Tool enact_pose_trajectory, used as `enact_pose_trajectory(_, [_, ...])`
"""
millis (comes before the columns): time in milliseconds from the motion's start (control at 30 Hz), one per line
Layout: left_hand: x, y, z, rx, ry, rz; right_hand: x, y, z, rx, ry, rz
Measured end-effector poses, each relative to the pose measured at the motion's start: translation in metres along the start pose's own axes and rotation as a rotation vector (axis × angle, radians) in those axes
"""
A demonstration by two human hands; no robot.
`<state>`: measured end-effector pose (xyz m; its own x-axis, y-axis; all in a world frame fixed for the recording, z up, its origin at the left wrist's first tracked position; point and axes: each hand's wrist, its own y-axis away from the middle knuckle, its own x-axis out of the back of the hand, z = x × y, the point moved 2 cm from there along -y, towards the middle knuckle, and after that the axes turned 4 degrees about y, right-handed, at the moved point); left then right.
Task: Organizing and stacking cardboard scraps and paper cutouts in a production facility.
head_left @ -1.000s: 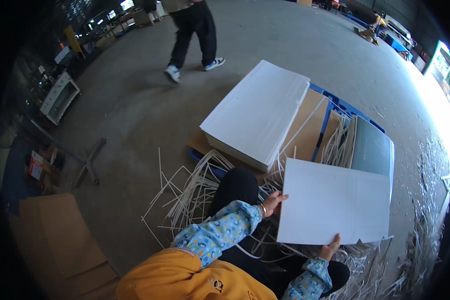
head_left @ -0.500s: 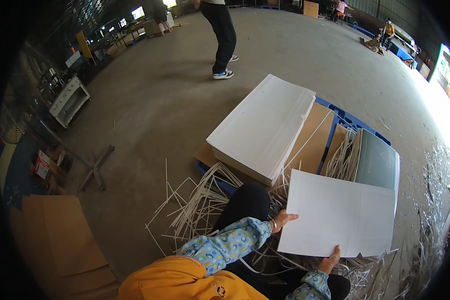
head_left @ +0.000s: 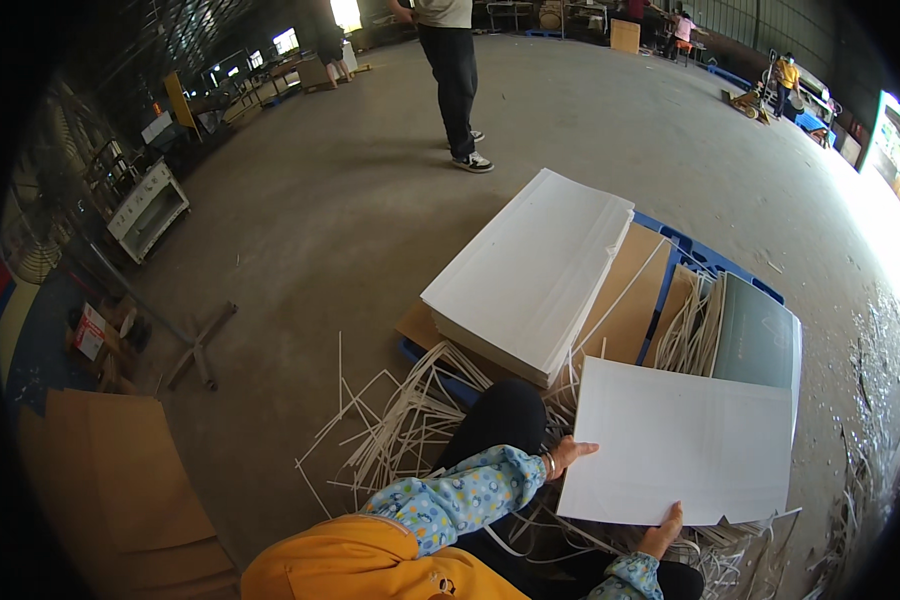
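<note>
The white sheet (head_left: 675, 440) looks smooth and matt

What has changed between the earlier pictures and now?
The person in dark trousers has moved rightward and now stands beyond the white stack. The scene sits lower in the picture, as the head camera seems to have tilted up. Nothing was taken or let go: the left hand still holds the white sheet at its left edge, the right hand at its near edge. The stack stayed put.

grey floor (head_left: 310, 210) | ribbed wall (head_left: 735, 28) far right | bright windows (head_left: 286, 42) far left | sunlit doorway (head_left: 892, 140) right
</note>
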<state>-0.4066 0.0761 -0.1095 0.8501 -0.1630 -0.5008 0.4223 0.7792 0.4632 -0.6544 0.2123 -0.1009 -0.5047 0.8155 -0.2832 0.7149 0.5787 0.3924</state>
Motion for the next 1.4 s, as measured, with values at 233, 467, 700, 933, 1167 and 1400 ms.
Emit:
enact_pose_trajectory(233, [-0.003, 0.006, 0.005, 0.035, -0.086, 0.002, -0.003, 0.008, -0.002, 0.021, 0.004, -0.046])
enact_pose_trajectory(467, [0.000, 0.005, 0.005, 0.030, -0.042, 0.001, -0.003, 0.004, 0.002, 0.017, 0.007, 0.013])
enact_pose_trajectory(700, [-0.004, 0.008, 0.011, 0.059, -0.015, 0.013, 0.005, -0.011, 0.014, -0.030, -0.043, 0.038])
enact_pose_trajectory(933, [-0.005, 0.012, 0.017, 0.054, -0.030, 0.006, 0.004, -0.012, 0.014, -0.027, -0.021, 0.071])
enact_pose_trajectory(1167, [0.000, 0.006, 0.010, 0.021, -0.102, 0.011, 0.006, -0.013, 0.014, -0.052, -0.068, 0.053])
enact_pose_trajectory(1400, [0.002, 0.004, 0.006, 0.043, -0.037, -0.018, 0.007, -0.011, 0.017, -0.021, -0.034, 0.065])
